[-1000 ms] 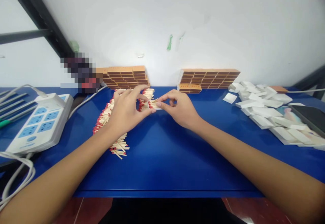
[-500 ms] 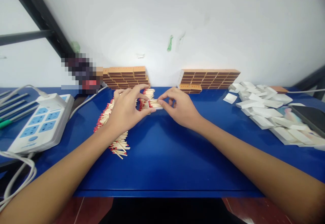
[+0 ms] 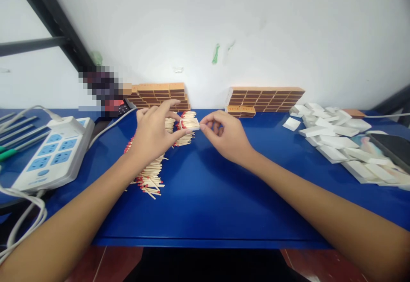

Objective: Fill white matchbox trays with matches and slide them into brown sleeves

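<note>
A small white matchbox tray (image 3: 194, 121) filled with red-tipped matches is between my two hands, tilted slightly above the tabletop. My left hand (image 3: 156, 128) grips its left end between the thumb and a finger, the index finger raised. At the right end, my right hand (image 3: 222, 135) has thumb and index finger pinched against the tray's edge, its other fingers curled. Under and beside the tray lies a bundle of loose matches (image 3: 185, 140). A larger heap of matches (image 3: 150, 173) spreads below my left hand, which partly covers it.
Brown matchboxes (image 3: 160, 94) are stacked by the wall at left, with another stack (image 3: 265, 98) at right. White empty-looking trays (image 3: 333, 141) pile up near a dark phone (image 3: 392, 149). A power strip (image 3: 54, 154) with white cables sits at the left of the blue table (image 3: 205, 205).
The tray has moved up and to the left, and its match-filled inside shows more plainly. My left hand has shifted slightly left, uncovering more of the match bundle.
</note>
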The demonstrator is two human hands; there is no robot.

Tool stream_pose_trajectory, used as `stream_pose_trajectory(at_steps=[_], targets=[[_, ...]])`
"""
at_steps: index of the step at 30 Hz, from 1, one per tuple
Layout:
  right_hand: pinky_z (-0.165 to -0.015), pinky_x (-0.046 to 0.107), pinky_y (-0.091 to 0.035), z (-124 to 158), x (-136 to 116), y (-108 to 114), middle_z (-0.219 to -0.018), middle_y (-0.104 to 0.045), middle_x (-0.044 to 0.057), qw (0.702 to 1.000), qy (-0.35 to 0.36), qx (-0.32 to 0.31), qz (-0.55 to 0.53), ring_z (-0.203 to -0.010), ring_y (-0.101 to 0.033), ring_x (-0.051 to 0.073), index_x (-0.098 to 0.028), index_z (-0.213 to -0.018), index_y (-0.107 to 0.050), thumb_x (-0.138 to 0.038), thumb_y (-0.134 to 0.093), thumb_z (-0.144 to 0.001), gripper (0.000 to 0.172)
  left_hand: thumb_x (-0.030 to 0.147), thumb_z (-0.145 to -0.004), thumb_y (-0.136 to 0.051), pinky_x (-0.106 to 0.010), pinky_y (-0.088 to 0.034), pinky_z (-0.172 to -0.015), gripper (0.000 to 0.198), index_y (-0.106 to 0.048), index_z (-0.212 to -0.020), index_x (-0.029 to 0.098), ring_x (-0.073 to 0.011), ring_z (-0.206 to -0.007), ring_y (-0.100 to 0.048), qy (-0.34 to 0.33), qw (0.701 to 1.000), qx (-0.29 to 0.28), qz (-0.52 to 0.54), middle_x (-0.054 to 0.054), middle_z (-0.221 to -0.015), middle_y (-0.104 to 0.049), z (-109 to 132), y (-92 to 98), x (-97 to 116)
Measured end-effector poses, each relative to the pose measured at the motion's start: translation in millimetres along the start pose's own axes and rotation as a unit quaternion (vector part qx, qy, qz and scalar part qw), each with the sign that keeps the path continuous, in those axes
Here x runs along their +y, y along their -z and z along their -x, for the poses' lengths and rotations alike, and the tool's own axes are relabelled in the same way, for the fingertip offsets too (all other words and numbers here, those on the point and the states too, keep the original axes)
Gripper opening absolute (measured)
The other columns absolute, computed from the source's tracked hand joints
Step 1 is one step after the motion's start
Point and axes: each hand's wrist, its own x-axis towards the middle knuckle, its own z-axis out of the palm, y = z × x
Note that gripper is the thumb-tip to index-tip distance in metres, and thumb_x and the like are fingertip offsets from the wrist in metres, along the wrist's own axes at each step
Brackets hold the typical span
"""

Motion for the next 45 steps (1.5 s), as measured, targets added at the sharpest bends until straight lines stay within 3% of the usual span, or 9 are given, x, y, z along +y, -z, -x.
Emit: stream_pose_trajectory(at_steps=[5, 8, 22, 28, 35, 40, 45], targets=[[-0.084, 0.034, -0.05, 10, 5, -16, -0.1, -0.065, 0.007, 0.984, 0.084, -0.154, 0.039, -0.09, -0.061, 0.02, -0.02, -0.104, -0.077, -0.016, -0.063, -0.099, 0.016, 0.039, -0.086, -0.086, -0.05, -0.037, -0.112, 0.063, -0.055, -0.14, 0.028, -0.0325, -0.126, -0.068, 0.018, 1.0, 0.007, 0.0, -0.003, -0.113, -0.082, -2, 4.0, 1], [-0.095, 0.04, -0.051, 12, 8, -22, -0.109, -0.066, 0.01, 0.973, 0.106, -0.189, 0.074, -0.103, -0.062, 0.024, -0.022, -0.117, -0.077, -0.018, -0.059, -0.103, 0.023, 0.038, -0.086, -0.085, -0.051, -0.037, -0.113, 0.062, -0.055, -0.14, 0.028, -0.0328, -0.126, -0.068, 0.023, 1.0, 0.008, -0.006, -0.003, -0.114, -0.082, -1, 3.1, 2], [-0.087, 0.033, -0.049, 11, 4, -15, -0.104, -0.062, 0.006, 0.971, 0.075, -0.219, 0.059, -0.094, -0.061, 0.02, -0.019, -0.099, -0.069, -0.018, -0.063, -0.102, 0.008, 0.043, -0.087, -0.085, -0.05, -0.035, -0.113, 0.063, -0.054, -0.14, 0.028, -0.0328, -0.126, -0.068, 0.015, 1.0, 0.011, -0.012, -0.003, -0.113, -0.082, 0, 0.4, -1], [-0.084, 0.033, -0.048, 10, 2, -15, -0.099, -0.063, 0.006, 0.966, 0.073, -0.244, 0.051, -0.094, -0.06, 0.02, -0.019, -0.094, -0.064, -0.018, -0.063, -0.102, 0.009, 0.041, -0.087, -0.084, -0.05, -0.036, -0.112, 0.062, -0.053, -0.139, 0.029, -0.0335, -0.127, -0.067, 0.022, 1.0, 0.004, -0.017, -0.003, -0.114, -0.082, -1, 0.7, 0], [-0.085, 0.033, -0.047, 9, -2, -19, -0.108, -0.062, 0.006, 0.968, 0.068, -0.233, 0.068, -0.092, -0.06, 0.019, -0.019, -0.104, -0.064, -0.017, -0.062, -0.103, 0.003, 0.042, -0.088, -0.084, -0.051, -0.036, -0.112, 0.062, -0.054, -0.141, 0.028, -0.0335, -0.126, -0.068, 0.017, 1.0, 0.007, -0.012, -0.003, -0.113, -0.082, 0, 0.5, 0], [-0.081, 0.033, -0.045, 7, -4, -20, -0.104, -0.063, 0.007, 0.959, 0.035, -0.263, 0.097, -0.09, -0.059, 0.02, -0.018, -0.098, -0.063, -0.02, -0.06, -0.105, 0.008, 0.042, -0.086, -0.085, -0.049, -0.036, -0.111, 0.064, -0.054, -0.141, 0.028, -0.0335, -0.126, -0.068, 0.019, 1.0, 0.005, -0.01, -0.003, -0.114, -0.082, -1, 0.7, -2], [-0.082, 0.033, -0.045, 5, -5, -5, -0.106, -0.063, 0.008, 0.955, 0.042, -0.271, 0.112, -0.088, -0.058, 0.019, -0.018, -0.101, -0.062, -0.021, -0.057, -0.107, 0.008, 0.039, -0.087, -0.085, -0.049, -0.033, -0.11, 0.063, -0.054, -0.14, 0.028, -0.0345, -0.127, -0.067, 0.012, 1.0, -0.003, -0.026, -0.003, -0.114, -0.082, -1, -1.3, -4]])
